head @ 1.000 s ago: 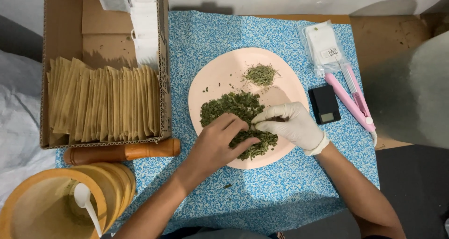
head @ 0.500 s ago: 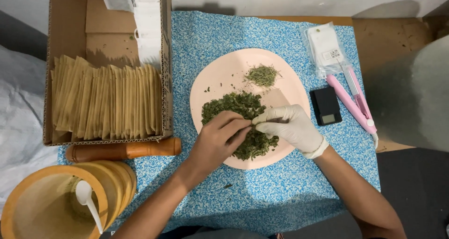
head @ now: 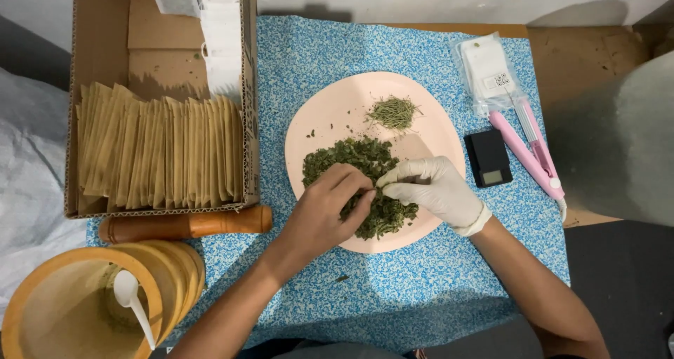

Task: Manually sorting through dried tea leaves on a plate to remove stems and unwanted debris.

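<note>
I have both hands over the near half of the pink plate (head: pixel 330 113), fingertips meeting over the heap of dark green dried leaves (head: pixel 351 157). The heap lies straight under and just beyond the fingers, its long axis running from the plate's left side toward its near right edge. My bare left hand (head: pixel 324 208) is curled, thumb and forefinger pinched on a bit of leaf; the gloved right hand (head: pixel 434 188) is pinched too, though what it grips I cannot tell. Both are equally close.

A smaller pale green tuft of stems (head: pixel 394 112) sits apart at the plate's far side.

Off the table's left edge, a cardboard box (head: pixel 98 50) holds upright tan paper sachets (head: pixel 158 155) (white ones behind). At the far right corner lies a clear bag of white packets (head: pixel 488 71), with a small square label, beside a pink clamp-like tool (head: pixel 528 152) and a small black scale (head: pixel 489 158).
</note>
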